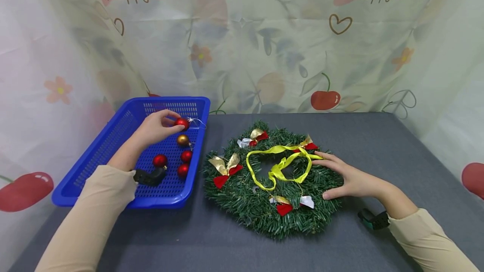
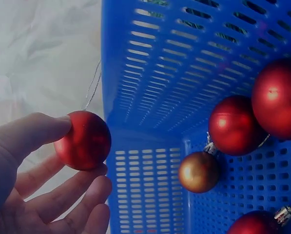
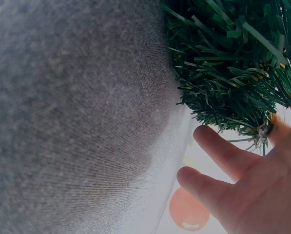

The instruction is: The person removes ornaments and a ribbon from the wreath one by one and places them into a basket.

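My left hand [image 1: 159, 127] pinches a red Christmas ball [image 2: 84, 141] between thumb and fingers, at the far right part of the blue basket [image 1: 68, 198]. A silver hanging loop [image 2: 92, 87] trails from the ball. On the table lies a green wreath [image 1: 245, 209] dressed with red, gold and white bows and a loose yellow ribbon [image 1: 277, 173]. Spread over the wreath's right side, my right hand [image 1: 353, 179] rests with its fingers extended, fingertips by the ribbon's end. In the right wrist view two fingers [image 3: 223, 151] reach out beside the green needles.
Inside the basket are a gold ball [image 1: 183, 140] and several red balls, one of them [image 1: 160, 160] near the left wrist. The grey tabletop [image 1: 234, 255] carries both basket and wreath. A patterned curtain [image 1: 234, 53] hangs behind and at the sides.
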`<state>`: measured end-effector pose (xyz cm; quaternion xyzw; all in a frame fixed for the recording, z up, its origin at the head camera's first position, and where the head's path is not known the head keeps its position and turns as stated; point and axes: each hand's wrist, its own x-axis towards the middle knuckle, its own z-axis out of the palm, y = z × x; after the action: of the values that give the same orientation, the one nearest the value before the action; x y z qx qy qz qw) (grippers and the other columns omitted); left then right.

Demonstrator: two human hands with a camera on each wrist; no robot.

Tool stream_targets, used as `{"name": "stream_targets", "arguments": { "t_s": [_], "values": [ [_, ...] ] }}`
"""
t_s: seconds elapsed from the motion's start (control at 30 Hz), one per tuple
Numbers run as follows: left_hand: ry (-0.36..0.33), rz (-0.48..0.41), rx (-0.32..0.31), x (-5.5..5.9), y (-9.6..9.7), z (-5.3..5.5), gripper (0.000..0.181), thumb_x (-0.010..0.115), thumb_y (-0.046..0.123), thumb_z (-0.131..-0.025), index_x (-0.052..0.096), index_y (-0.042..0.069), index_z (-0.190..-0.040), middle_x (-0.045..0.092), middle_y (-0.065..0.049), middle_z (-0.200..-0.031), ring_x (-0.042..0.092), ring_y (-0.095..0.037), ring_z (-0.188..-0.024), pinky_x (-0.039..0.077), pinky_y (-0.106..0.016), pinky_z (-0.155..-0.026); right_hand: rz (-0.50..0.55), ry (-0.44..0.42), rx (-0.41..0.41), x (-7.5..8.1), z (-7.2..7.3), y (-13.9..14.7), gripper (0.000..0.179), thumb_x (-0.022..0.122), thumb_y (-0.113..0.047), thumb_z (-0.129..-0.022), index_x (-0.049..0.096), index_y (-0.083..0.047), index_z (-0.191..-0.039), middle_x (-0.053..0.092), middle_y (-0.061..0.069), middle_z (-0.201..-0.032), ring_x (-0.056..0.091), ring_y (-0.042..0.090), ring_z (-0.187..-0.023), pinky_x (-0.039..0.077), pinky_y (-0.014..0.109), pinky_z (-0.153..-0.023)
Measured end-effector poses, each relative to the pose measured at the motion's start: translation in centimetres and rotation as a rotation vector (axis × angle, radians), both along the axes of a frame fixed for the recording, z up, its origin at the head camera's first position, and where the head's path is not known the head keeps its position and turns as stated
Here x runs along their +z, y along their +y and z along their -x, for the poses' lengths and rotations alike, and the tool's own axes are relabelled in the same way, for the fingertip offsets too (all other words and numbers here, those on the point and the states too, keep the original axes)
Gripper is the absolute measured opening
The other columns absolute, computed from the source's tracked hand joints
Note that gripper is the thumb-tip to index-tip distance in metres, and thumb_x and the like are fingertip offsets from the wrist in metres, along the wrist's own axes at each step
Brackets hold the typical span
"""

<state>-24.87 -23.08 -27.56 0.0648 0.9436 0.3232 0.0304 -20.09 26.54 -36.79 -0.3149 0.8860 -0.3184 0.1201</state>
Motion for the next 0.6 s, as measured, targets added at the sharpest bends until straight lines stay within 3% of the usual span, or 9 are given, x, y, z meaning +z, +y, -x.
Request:
{"name": "stream_targets", "arguments": {
  "t_s": [0.27, 0.6],
  "values": [
    [-0.047, 0.075, -0.002, -1.0, -0.7, 0.5, 0.045, 0.058, 0.032, -0.091, 0.051, 0.001, -0.123, 0.052, -0.030, -0.127, 0.052, -0.042, -0.115, 0.045, -0.053, -0.092, 0.007, -0.007, 0.019, 0.3, -0.1, -0.2, 0.074, 0.074, -0.028, -0.079, 0.037, -0.015, -0.141, 0.013, 0.021, -0.153, 0.014, 0.053, -0.135, 0.028, 0.071, -0.094],
    [-0.087, 0.145, -0.052, -1.2, -0.6, 0.3, 0.045, 0.060, 0.031, -0.090, 0.054, -0.003, -0.118, 0.057, -0.030, -0.120, 0.057, -0.040, -0.107, 0.048, -0.050, -0.089, 0.003, -0.003, 0.020, 0.4, -0.1, -0.3, 0.074, 0.075, -0.028, -0.078, 0.037, -0.014, -0.141, 0.013, 0.021, -0.153, 0.014, 0.053, -0.135, 0.028, 0.071, -0.094]
  ]
}}
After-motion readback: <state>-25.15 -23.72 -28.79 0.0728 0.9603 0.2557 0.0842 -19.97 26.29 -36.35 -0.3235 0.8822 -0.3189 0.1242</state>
